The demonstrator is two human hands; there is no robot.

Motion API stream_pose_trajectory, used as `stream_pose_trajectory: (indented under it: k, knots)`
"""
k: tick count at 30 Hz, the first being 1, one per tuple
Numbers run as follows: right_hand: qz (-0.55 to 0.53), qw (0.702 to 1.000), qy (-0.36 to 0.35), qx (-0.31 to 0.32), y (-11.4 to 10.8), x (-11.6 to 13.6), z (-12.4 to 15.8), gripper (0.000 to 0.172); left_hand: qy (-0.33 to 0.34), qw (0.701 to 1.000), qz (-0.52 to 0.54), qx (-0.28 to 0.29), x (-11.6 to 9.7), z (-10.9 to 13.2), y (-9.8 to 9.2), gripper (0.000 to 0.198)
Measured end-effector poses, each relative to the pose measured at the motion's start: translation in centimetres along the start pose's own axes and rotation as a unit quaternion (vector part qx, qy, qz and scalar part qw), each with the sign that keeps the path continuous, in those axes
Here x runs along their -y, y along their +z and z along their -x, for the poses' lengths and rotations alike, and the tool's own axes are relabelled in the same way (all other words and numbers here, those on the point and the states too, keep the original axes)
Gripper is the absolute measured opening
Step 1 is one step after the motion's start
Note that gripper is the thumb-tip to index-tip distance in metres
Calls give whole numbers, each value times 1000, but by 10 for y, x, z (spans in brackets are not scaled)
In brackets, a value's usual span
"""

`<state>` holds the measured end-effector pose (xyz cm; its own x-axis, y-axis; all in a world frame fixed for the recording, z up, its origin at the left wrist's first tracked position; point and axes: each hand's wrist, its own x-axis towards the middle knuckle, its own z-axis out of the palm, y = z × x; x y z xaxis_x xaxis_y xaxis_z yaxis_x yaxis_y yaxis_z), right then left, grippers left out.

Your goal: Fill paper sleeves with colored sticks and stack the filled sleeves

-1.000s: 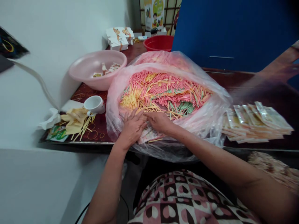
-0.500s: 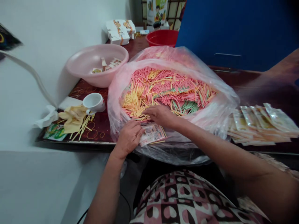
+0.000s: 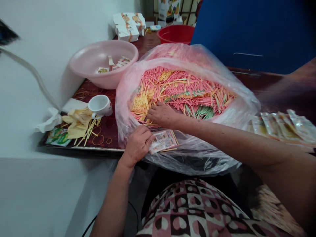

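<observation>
Since the earlier frame, our right grip (image 3: 161, 116) has slid left and up onto the edge of the heap. Its fingers are spread and released, resting on loose coloured sticks (image 3: 182, 90). Our left grip (image 3: 138, 144) sits nearest us, curled, with its fingertips touching the left edge of one printed packet (image 3: 163, 141); whether it is pinching the packet, we cannot tell. That packet lies just right of the left grip, on the near fold of one clear plastic bag (image 3: 197, 161). To handle this well, we would keep the packet flat and steady, clear of stray sticks, and use light fingers so the heap does not slide.

Just beyond the right grip, the pink, yellow and green sticks are far too many to count. Left of the grips, on the dark red surface (image 3: 105, 138), are one white cup (image 3: 100, 106) and one crumpled yellow sheet (image 3: 77, 123). Right of the grips is a fanned stack of foil packets (image 3: 283, 126), with at least four showing. Farther off are one pink basin (image 3: 106, 79) holding a few packets, one red bowl (image 3: 175, 34) and at least three white cartons (image 3: 125, 28).
</observation>
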<state>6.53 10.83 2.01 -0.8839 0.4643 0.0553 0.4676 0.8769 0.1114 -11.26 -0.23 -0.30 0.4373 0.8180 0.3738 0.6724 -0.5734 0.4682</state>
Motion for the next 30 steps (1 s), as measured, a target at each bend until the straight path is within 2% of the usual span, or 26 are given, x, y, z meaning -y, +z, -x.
stream_pose_trajectory:
  k: [8,10,12,15,17,20,24,27,29,30]
  knots:
    - [-41,999,14,-7,13,5,5,25,-3,1000,4,-4,2,1,2,37]
    - [-78,995,60,-5,13,5,6,25,-3,1000,5,-9,3,2,2,36]
    - [-141,980,138,-14,12,2,7,24,-8,1000,6,-15,3,3,3,36]
    - [-274,926,250,-67,7,-4,11,19,-16,999,8,-27,4,2,4,34]
    - [-368,877,284,-118,4,-6,16,23,-18,999,6,-35,4,1,6,33]
    - [-487,803,295,-179,3,-5,26,33,-20,999,-7,-45,3,0,10,30]
    - [-596,724,279,-207,5,1,34,26,-39,997,-21,-61,2,-1,14,25]
    - [-629,695,266,-226,6,4,38,21,-63,995,1,-77,-1,-1,13,21]
    - [-615,700,275,-235,8,6,41,21,-79,991,43,-96,-5,-2,10,19]
    - [-592,716,285,-235,10,7,42,22,-89,987,70,-109,-7,-3,8,17]
